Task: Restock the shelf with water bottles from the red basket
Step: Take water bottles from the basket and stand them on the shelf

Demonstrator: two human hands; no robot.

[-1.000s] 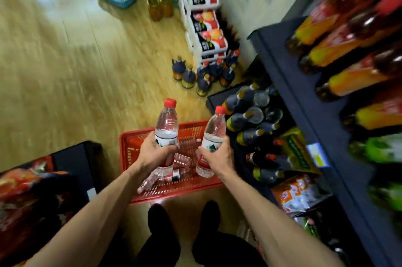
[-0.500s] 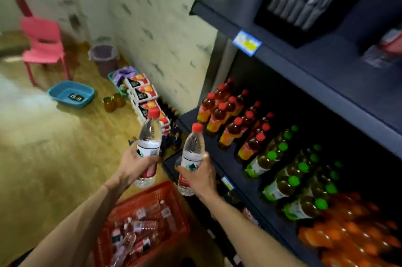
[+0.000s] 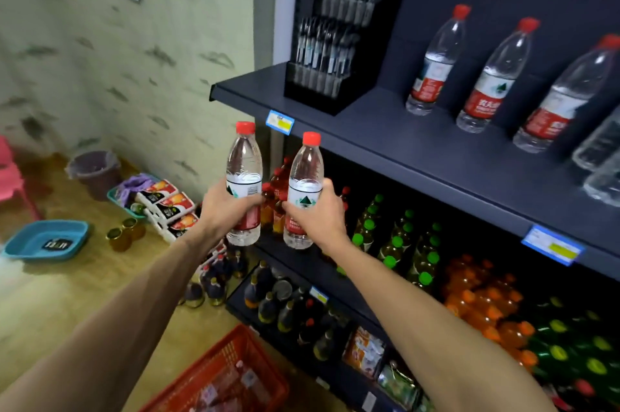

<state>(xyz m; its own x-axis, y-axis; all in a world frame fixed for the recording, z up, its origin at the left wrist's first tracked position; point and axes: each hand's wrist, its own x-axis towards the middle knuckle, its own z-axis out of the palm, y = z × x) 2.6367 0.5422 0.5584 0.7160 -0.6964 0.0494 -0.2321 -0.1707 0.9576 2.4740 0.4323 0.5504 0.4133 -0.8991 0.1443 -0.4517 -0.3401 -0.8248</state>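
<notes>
Clear plastic water bottles with red caps stand upright in both hands, the left hand (image 3: 224, 210) curled around one (image 3: 244, 183) and the right hand (image 3: 319, 213) around the other (image 3: 303, 193), just before the dark shelf's (image 3: 385, 143) front edge. Three matching bottles (image 3: 432, 62) stand along that shelf's back, and the red plastic basket (image 3: 228, 374) sits on the floor below.

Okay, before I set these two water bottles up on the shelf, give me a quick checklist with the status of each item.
1. Left hand grips the left bottle round its label: ok.
2. Right hand grips the right bottle round its label: ok.
3. Both red caps on and bottles upright: ok.
4. Bare space on the upper shelf, between the black display rack and the standing water bottles: ok.
5. Bottles raised to shelf level: not ok, they are below its front edge.
6. More bottles left in the red basket: ok, some show inside.
</notes>
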